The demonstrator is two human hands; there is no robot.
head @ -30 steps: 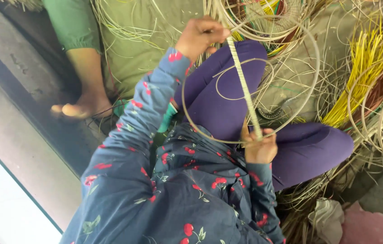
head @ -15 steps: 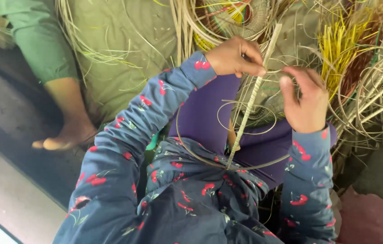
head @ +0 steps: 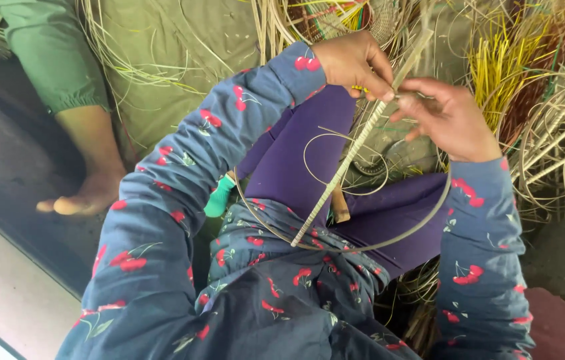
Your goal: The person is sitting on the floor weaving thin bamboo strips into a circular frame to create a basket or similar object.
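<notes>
**Both hands pinch a wrapped cane strip over a lapful of weaving material**

A seated person in a dark blue, cherry-printed top held a long, pale, flat cane strip (head: 356, 143) between both hands, the left hand (head: 352, 63) closed around its upper stretch with thumb and fingertips pressed together, gripping the strip. The right hand (head: 449, 120) met it just beside that pinch, fingers curled in narrowly toward the same spot; whether they clamped the strip itself or a fine strand against it could not be told. Below the grip the strip ran down at a slant across the purple-trousered lap, its lower end resting on the blue fabric, a hold that appeared to keep the length taut and close to the eyes. A thin grey-brown cane hoop (head: 389, 237) curved under the right wrist and around the lap, crossing the strip's lower end, and seemed to lie loose there within easy reach. Beyond the grip stood a bundle of yellow-dyed cane splints (head: 496, 73), with coils of pale undyed cane (head: 562, 147) to the right of the right hand. Well to the left of the grip, another person's bare foot (head: 86, 197) rested beside an olive-green cloth (head: 176, 60).
</notes>
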